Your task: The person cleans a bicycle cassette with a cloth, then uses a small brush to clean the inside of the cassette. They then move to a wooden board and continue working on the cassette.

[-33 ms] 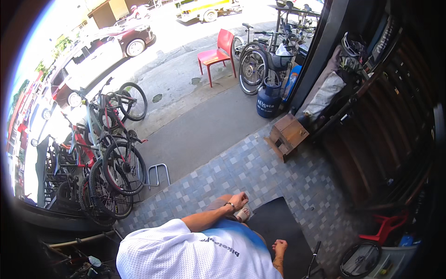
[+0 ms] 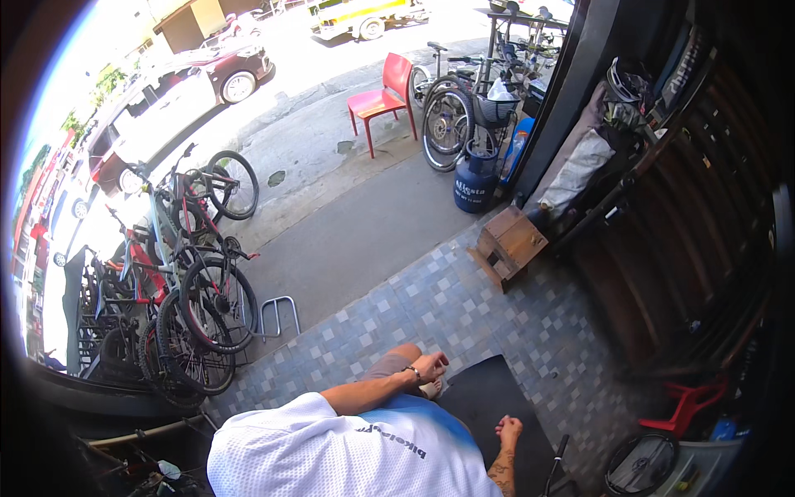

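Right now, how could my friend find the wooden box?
Find the patterned tile floor, then follow it to its far edge, right of centre. The wooden box sits there, just nearer than the blue gas tank. It's brown with straight edges, while the tank is rounded.

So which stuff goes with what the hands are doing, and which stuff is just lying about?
With the hands, seemingly:
- left hand, by the knee
- right hand, above the black mat
(I can't make out anything held.)

Just lying about, seemingly:
- red chair
- wooden box
- blue gas tank
- bikes
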{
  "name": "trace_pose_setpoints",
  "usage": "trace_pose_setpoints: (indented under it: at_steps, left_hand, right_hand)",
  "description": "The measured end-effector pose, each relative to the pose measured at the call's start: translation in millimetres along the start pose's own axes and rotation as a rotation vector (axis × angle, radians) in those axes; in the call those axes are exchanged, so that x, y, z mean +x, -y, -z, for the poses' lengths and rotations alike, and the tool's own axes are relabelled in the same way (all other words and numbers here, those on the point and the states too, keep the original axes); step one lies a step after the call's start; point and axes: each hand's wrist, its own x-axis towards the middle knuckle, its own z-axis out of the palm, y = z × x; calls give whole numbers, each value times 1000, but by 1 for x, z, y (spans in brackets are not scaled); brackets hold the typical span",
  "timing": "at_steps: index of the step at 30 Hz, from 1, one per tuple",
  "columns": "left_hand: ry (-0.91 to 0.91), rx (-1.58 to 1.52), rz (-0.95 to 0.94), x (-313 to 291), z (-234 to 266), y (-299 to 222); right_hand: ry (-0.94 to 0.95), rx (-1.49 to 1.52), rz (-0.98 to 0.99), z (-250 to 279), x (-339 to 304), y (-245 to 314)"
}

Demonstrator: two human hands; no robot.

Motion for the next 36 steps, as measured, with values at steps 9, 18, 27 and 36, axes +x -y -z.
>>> trace_pose_setpoints:
  at_steps: [9,18,27,36]
  left_hand:
    - [101,-181,295,344,125,-6]
    - [-201,-465,574,570,221,79]
    - [-332,-395,1025,546,279,150]
    - [-274,-452,965,610,303,130]
  right_hand:
    - [14,-230,487,-67,311,387]
    - [-205,-615,272,-269,574,499]
    - [-446,-819,51,-348,633,514]
    - [-170,-423,-43,-417,671,604]
